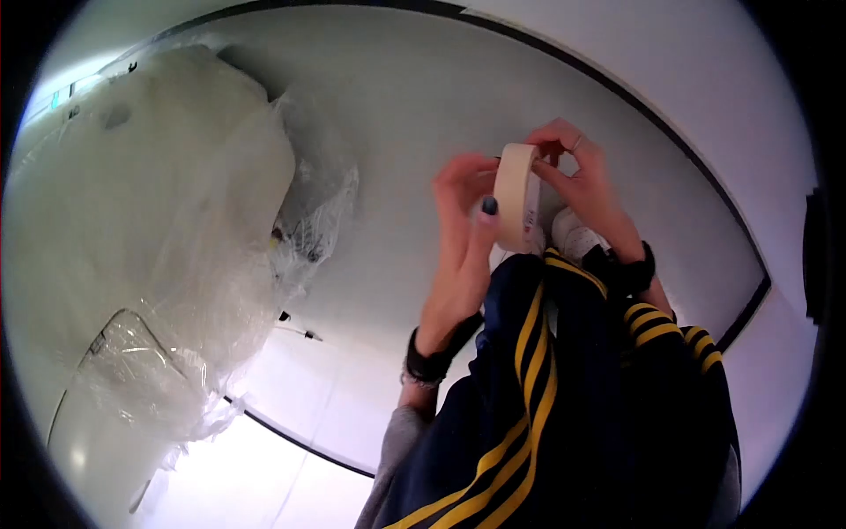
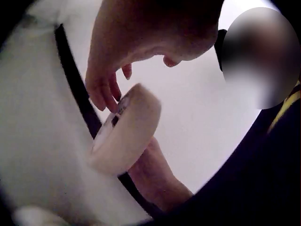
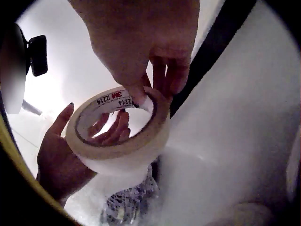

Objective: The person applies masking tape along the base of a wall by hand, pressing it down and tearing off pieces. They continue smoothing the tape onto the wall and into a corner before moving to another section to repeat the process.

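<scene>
A cream roll of masking tape (image 1: 514, 196) stands on edge between both hands in the head view. My right hand (image 1: 589, 183) pinches its rim. In the right wrist view, the thumb (image 3: 137, 94) reaches inside the core, over printed lettering, with the fingers outside the roll. My left hand (image 1: 463, 264) is on the roll's other side. Its thumb (image 3: 64, 118) is raised apart from the tape, and its loosely bent fingers (image 3: 115, 132) show through the hole. Seen from the left wrist, those fingertips (image 2: 112, 104) hang right at the roll's edge.
A large pale mass under clear plastic wrapping (image 1: 176, 203) fills the left side of the head view. My legs in dark trousers (image 1: 582, 379) with yellow stripes are below the hands. A white shoe (image 1: 573, 234) lies just beyond the tape. Dark strips edge the pale surface (image 1: 388, 115).
</scene>
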Action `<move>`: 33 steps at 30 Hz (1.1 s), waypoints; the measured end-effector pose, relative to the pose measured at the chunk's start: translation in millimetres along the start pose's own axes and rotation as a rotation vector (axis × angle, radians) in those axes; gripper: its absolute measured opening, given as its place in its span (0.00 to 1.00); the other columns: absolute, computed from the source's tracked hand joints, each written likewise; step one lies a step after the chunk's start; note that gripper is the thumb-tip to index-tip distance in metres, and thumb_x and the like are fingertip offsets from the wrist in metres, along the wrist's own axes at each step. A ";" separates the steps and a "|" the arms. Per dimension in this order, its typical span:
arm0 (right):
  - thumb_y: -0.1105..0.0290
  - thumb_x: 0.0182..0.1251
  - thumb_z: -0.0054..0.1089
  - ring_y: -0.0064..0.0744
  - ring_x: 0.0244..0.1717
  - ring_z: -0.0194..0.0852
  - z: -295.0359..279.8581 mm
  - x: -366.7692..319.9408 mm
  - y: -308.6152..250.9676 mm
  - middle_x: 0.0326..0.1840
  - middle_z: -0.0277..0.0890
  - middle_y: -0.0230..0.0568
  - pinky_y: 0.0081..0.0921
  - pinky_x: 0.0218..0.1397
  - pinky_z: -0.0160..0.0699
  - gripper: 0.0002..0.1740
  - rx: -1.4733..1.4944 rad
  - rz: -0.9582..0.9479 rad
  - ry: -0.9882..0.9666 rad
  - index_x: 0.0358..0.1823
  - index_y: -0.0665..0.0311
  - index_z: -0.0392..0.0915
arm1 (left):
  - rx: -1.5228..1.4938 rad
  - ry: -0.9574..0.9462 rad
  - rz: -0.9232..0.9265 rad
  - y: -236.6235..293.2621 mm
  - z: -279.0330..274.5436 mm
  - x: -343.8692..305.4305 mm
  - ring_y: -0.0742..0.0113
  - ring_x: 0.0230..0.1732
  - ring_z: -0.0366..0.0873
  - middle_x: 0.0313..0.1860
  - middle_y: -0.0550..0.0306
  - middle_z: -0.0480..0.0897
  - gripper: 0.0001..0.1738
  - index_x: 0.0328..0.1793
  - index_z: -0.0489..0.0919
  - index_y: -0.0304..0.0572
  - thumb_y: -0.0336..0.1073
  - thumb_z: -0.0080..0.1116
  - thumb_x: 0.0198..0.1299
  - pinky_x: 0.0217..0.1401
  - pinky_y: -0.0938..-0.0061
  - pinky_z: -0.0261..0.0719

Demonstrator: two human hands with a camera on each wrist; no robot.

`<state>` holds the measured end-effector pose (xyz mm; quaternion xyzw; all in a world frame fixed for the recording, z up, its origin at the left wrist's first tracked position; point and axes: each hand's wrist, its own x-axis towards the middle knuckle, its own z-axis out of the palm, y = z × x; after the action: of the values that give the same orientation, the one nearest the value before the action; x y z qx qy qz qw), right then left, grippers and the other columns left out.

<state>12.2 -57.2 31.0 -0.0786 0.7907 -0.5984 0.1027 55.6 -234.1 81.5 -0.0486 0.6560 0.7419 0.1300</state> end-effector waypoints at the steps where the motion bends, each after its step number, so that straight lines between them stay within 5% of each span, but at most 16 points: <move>1: 0.75 0.60 0.61 0.24 0.39 0.73 -1.1 1.4 -0.4 0.38 0.75 0.35 0.23 0.43 0.74 0.12 0.014 0.049 -0.060 0.46 0.61 0.74 | -0.057 -0.005 0.019 -13.6 -0.8 -2.8 0.56 0.66 0.63 0.61 0.45 0.68 0.28 0.69 0.53 0.38 0.36 0.45 0.65 0.68 0.62 0.60; 5: 0.72 0.63 0.60 0.20 0.30 0.71 2.3 0.4 -4.7 0.32 0.73 0.33 0.19 0.33 0.72 0.15 0.175 0.220 -0.071 0.50 0.61 0.69 | -0.329 -0.164 -0.259 -8.5 2.6 -20.1 0.62 0.59 0.72 0.53 0.49 0.78 0.33 0.68 0.57 0.37 0.23 0.55 0.57 0.64 0.69 0.66; 9: 0.76 0.63 0.57 0.16 0.32 0.70 9.4 1.4 -4.3 0.27 0.70 0.28 0.16 0.37 0.70 0.19 0.259 0.345 -0.167 0.54 0.61 0.63 | -0.044 -0.084 -0.121 -1.1 2.8 -18.3 0.67 0.57 0.73 0.52 0.53 0.80 0.25 0.60 0.70 0.34 0.24 0.59 0.54 0.64 0.71 0.65; 12: 0.72 0.63 0.59 0.18 0.25 0.70 7.1 -0.9 -3.1 0.22 0.72 0.31 0.18 0.30 0.71 0.15 0.315 0.461 -0.334 0.50 0.63 0.69 | -0.214 -0.033 -0.093 -3.2 4.1 -17.9 0.68 0.58 0.73 0.52 0.54 0.80 0.27 0.61 0.70 0.34 0.23 0.60 0.53 0.64 0.72 0.65; 14: 0.74 0.58 0.59 0.20 0.23 0.71 11.4 -5.0 3.2 0.22 0.75 0.32 0.18 0.29 0.72 0.13 0.257 0.285 -0.506 0.46 0.64 0.74 | -0.136 -0.091 -0.099 -5.8 0.5 -16.5 0.68 0.58 0.73 0.52 0.53 0.80 0.29 0.63 0.68 0.33 0.22 0.59 0.53 0.64 0.72 0.65; 17: 0.76 0.55 0.58 0.22 0.28 0.74 3.4 -3.7 -14.1 0.29 0.79 0.36 0.18 0.33 0.73 0.13 0.306 0.482 -0.630 0.43 0.65 0.77 | -0.112 -0.157 -0.168 -7.8 -3.1 -17.0 0.68 0.58 0.73 0.52 0.53 0.80 0.32 0.67 0.64 0.32 0.21 0.58 0.53 0.64 0.72 0.65; 23: 0.72 0.55 0.58 0.26 0.40 0.75 -6.5 -6.4 0.4 0.39 0.79 0.37 0.23 0.45 0.72 0.16 0.221 0.231 -0.598 0.46 0.65 0.76 | -0.259 -0.121 -0.184 -10.1 2.3 -19.6 0.64 0.59 0.73 0.57 0.48 0.77 0.33 0.70 0.60 0.30 0.19 0.50 0.55 0.64 0.69 0.67; 28: 0.70 0.55 0.57 0.27 0.38 0.73 -10.2 1.6 2.5 0.39 0.78 0.34 0.25 0.46 0.71 0.15 0.224 0.142 -0.598 0.46 0.62 0.77 | -0.535 -0.142 -0.169 -16.0 -9.6 -16.6 0.57 0.58 0.74 0.55 0.43 0.76 0.34 0.72 0.56 0.30 0.35 0.47 0.60 0.66 0.66 0.66; 29: 0.70 0.56 0.56 0.27 0.37 0.73 -11.6 3.4 2.7 0.38 0.77 0.33 0.26 0.46 0.71 0.14 0.249 0.144 -0.660 0.45 0.61 0.77 | -0.477 -0.109 -0.144 -17.1 -9.3 -17.3 0.58 0.53 0.76 0.50 0.44 0.78 0.36 0.70 0.59 0.29 0.45 0.47 0.60 0.63 0.66 0.67; 33: 0.74 0.53 0.53 0.24 0.36 0.68 -14.1 1.9 6.2 0.36 0.72 0.32 0.21 0.45 0.66 0.14 0.213 0.115 -0.649 0.43 0.63 0.75 | -0.397 -0.025 -0.193 -17.4 -10.4 -18.6 0.63 0.45 0.76 0.40 0.49 0.79 0.34 0.63 0.66 0.27 0.51 0.44 0.61 0.56 0.69 0.69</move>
<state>6.7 -42.8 28.7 -0.2091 0.6529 -0.6147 0.3899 76.9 -244.9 67.9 -0.1263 0.4876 0.8412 0.1964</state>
